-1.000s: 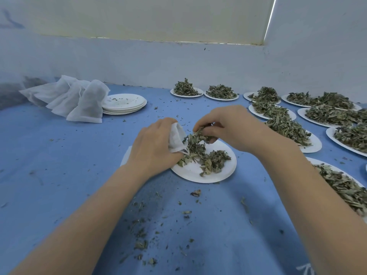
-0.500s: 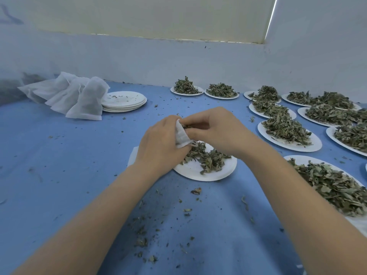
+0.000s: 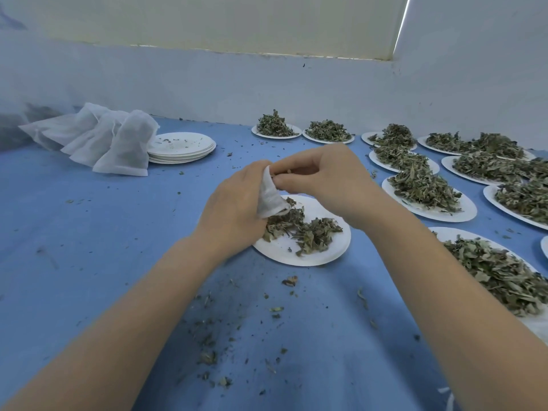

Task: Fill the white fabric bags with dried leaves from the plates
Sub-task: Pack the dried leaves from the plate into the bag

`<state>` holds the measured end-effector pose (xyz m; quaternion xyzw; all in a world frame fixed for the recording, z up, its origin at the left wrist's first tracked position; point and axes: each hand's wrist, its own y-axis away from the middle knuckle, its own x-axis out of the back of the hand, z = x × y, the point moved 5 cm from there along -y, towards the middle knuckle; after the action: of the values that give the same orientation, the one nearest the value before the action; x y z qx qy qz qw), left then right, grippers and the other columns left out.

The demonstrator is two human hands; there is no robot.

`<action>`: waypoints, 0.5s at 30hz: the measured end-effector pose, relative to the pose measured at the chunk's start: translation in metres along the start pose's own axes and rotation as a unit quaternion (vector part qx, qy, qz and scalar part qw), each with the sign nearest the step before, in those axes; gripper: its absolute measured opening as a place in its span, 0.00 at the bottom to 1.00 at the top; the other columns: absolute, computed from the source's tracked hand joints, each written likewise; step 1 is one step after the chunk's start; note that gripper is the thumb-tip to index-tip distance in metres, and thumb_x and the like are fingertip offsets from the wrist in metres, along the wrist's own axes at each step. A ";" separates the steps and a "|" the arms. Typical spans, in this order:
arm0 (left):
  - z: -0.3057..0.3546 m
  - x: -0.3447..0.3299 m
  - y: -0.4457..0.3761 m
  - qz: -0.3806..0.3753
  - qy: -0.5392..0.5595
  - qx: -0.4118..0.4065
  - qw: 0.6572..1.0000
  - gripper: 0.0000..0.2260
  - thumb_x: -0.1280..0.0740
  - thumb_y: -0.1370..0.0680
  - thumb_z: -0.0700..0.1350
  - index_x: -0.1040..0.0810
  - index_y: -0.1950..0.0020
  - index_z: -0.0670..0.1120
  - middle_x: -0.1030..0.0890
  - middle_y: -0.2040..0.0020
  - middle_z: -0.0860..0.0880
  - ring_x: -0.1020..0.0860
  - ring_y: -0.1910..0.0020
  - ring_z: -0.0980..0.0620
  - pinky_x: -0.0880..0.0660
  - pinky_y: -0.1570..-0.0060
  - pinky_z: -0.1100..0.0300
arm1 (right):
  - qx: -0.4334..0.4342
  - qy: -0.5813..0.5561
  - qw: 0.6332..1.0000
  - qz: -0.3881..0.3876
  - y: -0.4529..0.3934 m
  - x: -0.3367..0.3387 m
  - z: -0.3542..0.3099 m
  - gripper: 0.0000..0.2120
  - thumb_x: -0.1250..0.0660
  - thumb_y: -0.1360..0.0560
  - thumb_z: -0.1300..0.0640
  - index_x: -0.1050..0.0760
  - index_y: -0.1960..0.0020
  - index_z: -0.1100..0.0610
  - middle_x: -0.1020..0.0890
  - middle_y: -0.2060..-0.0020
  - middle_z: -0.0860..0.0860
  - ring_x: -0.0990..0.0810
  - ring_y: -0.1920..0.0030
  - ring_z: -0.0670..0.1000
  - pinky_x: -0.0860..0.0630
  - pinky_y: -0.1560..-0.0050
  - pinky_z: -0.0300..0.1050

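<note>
White fabric bag (image 3: 270,194) is gripped at its mouth by the left hand (image 3: 234,209) above a round white paper plate (image 3: 311,250) of dried green leaves (image 3: 302,229) mid-worktop; the right hand (image 3: 323,179), fingers pinched narrow, is held at the opening.

Your left hand (image 3: 234,209) and right hand (image 3: 323,176) met above the near plate (image 3: 323,253), a fabric bag (image 3: 269,197) between them; loose leaves (image 3: 305,229) lay on that plate. Filled bags (image 3: 98,143) lay far left, stacked plates (image 3: 184,148) just right of them. Leaf-laden plates (image 3: 430,200) ranged behind and right. Crumbs (image 3: 207,339) lay on the table (image 3: 89,232) before you.
</note>
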<state>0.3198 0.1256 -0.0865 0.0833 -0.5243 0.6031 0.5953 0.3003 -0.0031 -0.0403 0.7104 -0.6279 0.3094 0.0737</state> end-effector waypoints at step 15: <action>0.014 0.001 0.000 -0.017 0.067 -0.013 0.998 0.20 0.30 0.30 0.44 0.30 0.40 0.50 0.25 0.48 0.55 0.25 0.48 0.53 0.28 0.50 0.56 | 0.082 0.193 0.977 0.029 0.003 -0.019 -0.004 0.02 0.30 0.33 0.61 0.22 0.64 0.56 0.24 0.71 0.45 0.29 0.69 0.44 0.35 0.66 0.32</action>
<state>0.3121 0.1161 -0.0794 0.0438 -0.4896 0.5901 0.6405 0.2956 0.0144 -0.0475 0.6224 -0.5947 0.4930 0.1262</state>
